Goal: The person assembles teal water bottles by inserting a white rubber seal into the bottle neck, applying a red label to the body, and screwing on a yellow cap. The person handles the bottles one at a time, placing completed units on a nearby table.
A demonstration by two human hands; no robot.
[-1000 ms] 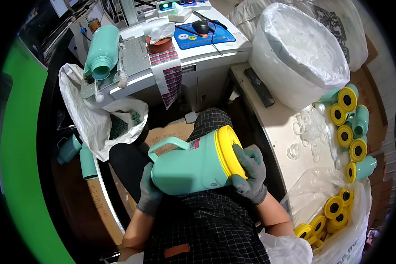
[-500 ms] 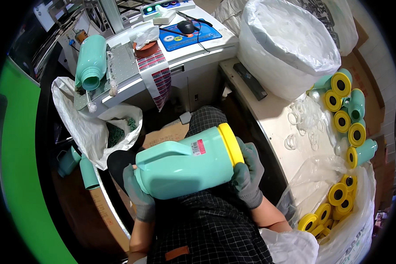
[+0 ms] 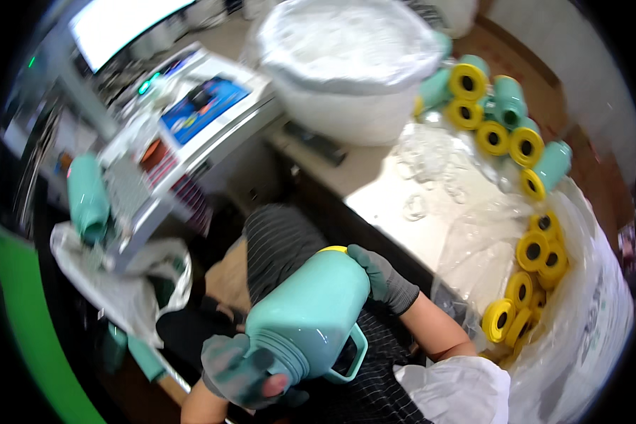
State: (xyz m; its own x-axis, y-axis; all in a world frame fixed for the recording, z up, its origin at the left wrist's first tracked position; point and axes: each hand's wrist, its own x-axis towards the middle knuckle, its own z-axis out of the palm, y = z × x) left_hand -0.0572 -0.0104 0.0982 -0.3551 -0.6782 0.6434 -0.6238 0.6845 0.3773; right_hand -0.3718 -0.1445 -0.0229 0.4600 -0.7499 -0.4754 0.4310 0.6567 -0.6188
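A mint-green plastic jug (image 3: 311,297) lies tilted across my lap, its threaded neck toward me on the left and its loop handle toward the lower right. My left hand (image 3: 237,371), in a grey glove and somewhat blurred, is closed round the neck. At the far end my gloved right hand (image 3: 383,277) grips the jug beside a yellow rim (image 3: 333,249), of which only a sliver shows. The fingers of that hand are partly hidden behind the jug.
On the right bench are clear rings (image 3: 415,205), green jugs with yellow ends (image 3: 540,169) and a plastic bag (image 3: 593,283) of yellow caps. A large white sack (image 3: 346,106) stands behind. At left, another jug (image 3: 88,198) lies on a machine table above a white bag (image 3: 85,272).
The jug has turned over, its handle swinging from the upper side to the lower right and its neck toward me. My left hand has moved down to the neck. The view has shifted right.
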